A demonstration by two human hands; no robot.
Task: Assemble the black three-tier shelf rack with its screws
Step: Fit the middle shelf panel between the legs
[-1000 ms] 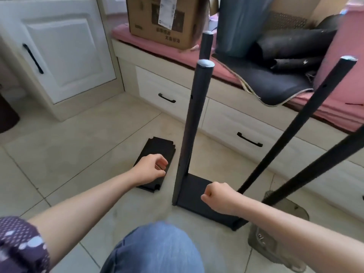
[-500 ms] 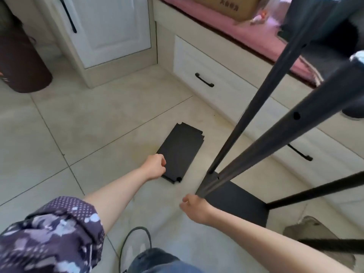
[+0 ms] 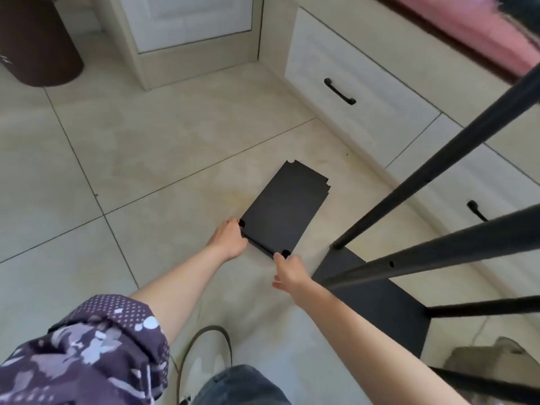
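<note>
A stack of flat black shelf boards (image 3: 285, 210) lies on the tiled floor, with round notches at the near corners. My left hand (image 3: 229, 238) grips the near left corner of the stack. My right hand (image 3: 287, 271) reaches the near right corner with its fingertips, and its thumb sticks out free. To the right stands the partly built rack: a black base shelf (image 3: 377, 302) with several black poles (image 3: 438, 176) rising from its corners towards the camera. No screws are visible.
White drawers with black handles (image 3: 340, 92) run along the back right under a pink cushion (image 3: 482, 27). A brown bin (image 3: 38, 48) stands at the far left beside a white cabinet (image 3: 190, 21). A grey-brown object (image 3: 491, 361) sits at the bottom right.
My right hand left the foot of the rack and moved left to the loose boards' near right corner. My left hand shifted onto the near left corner. The view tipped downward.
</note>
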